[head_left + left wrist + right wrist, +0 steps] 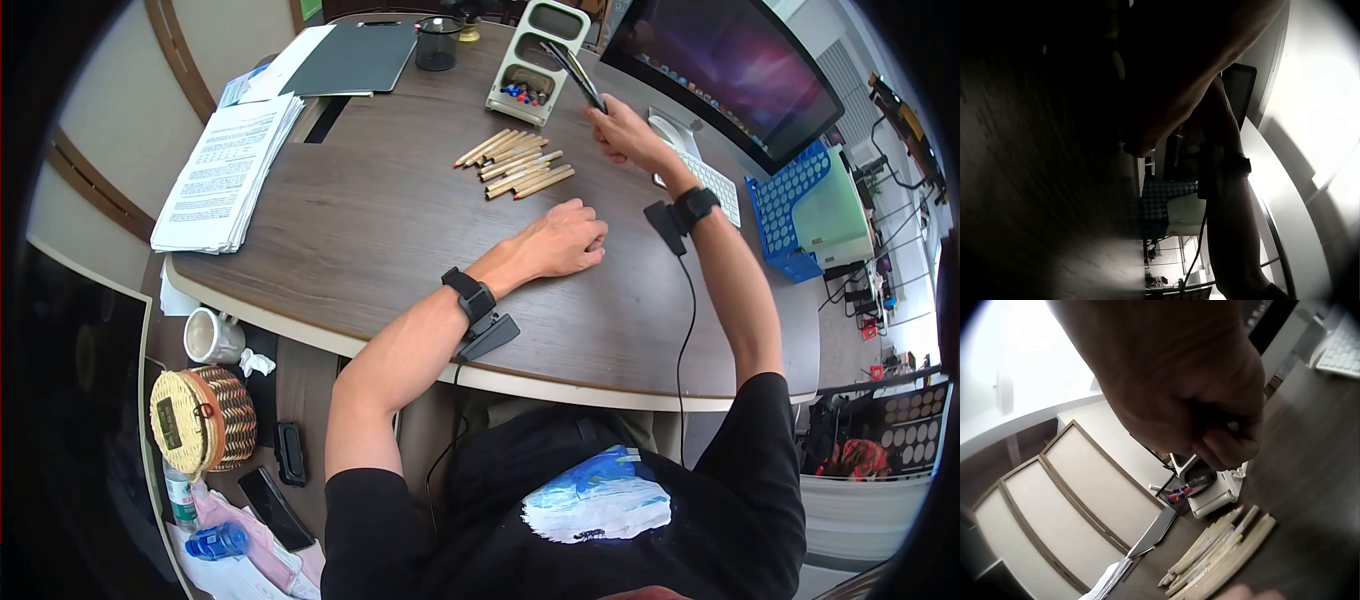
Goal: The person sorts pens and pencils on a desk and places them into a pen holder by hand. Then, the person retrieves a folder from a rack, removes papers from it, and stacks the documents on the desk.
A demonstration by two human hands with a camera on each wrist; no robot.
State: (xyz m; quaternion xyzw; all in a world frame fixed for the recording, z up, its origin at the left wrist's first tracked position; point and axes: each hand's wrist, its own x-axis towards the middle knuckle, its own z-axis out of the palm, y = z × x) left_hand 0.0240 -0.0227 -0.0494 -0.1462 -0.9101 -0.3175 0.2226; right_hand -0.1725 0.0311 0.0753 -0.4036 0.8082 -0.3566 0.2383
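Note:
My right hand (pixel 627 135) grips a few slim dark pens (pixel 578 78) whose ends point up toward a beige desk organizer (pixel 497 98). In the right wrist view, the fingers of this hand are curled round the pens, mostly hidden inside the fist. Coloured pen caps (pixel 1180 495) show in the organizer's lowest compartment. Several wooden pencils (pixel 515 165) lie in a loose pile in front of it. On the desk (pixel 380 225), near that pile, rests my left hand (pixel 562 238), fingers loosely curled and holding nothing. The left wrist view is very dark.
A monitor (pixel 725 70), white keyboard (pixel 712 185) and blue file holder (pixel 782 215) stand on the right. Paper stacks (pixel 225 175), a dark folder (pixel 355 60) and a mesh pen cup (pixel 436 45) occupy the left and back. A mug (pixel 210 337) and woven basket (pixel 225 415) sit lower left.

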